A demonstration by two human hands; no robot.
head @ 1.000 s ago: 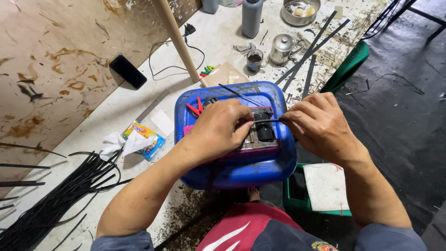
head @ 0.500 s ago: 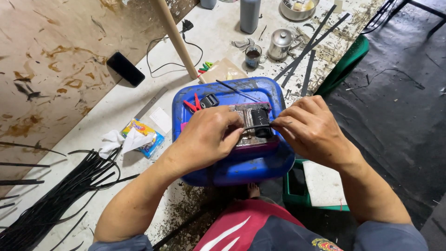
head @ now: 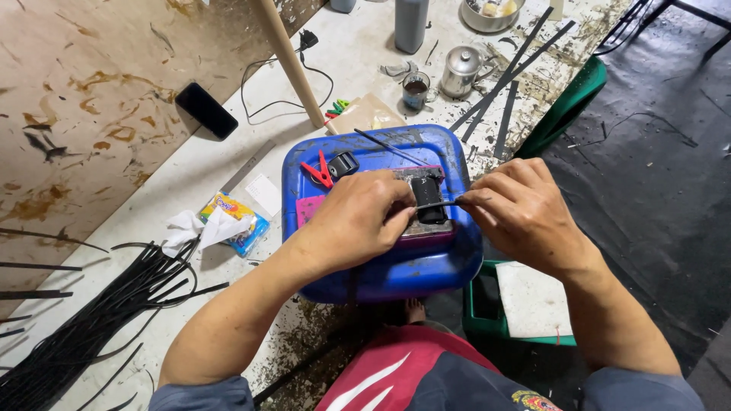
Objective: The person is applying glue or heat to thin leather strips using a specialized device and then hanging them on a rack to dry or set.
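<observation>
A blue plastic container (head: 381, 274) lies flat in front of me as a work surface. On top of it rests a small board with a black block (head: 428, 199). My left hand (head: 358, 221) and my right hand (head: 518, 209) meet over that block, and together they pinch a thin black strip (head: 435, 205) stretched between the fingertips. A red clamp (head: 318, 173) and a small black clip (head: 344, 163) lie at the container's far left corner. A thin black rod (head: 388, 146) rests across its far edge.
A pile of long black strips (head: 91, 320) covers the floor at left. A black phone (head: 206, 110), a snack packet with crumpled paper (head: 221, 221), a wooden pole (head: 293, 65), a metal kettle (head: 461, 70), a cup (head: 416, 89) and a green crate (head: 487, 320) surround me.
Both hands stay over the block. The fingertips have drawn slightly apart, and the thin black strip now shows between them. The view has shifted a little.
</observation>
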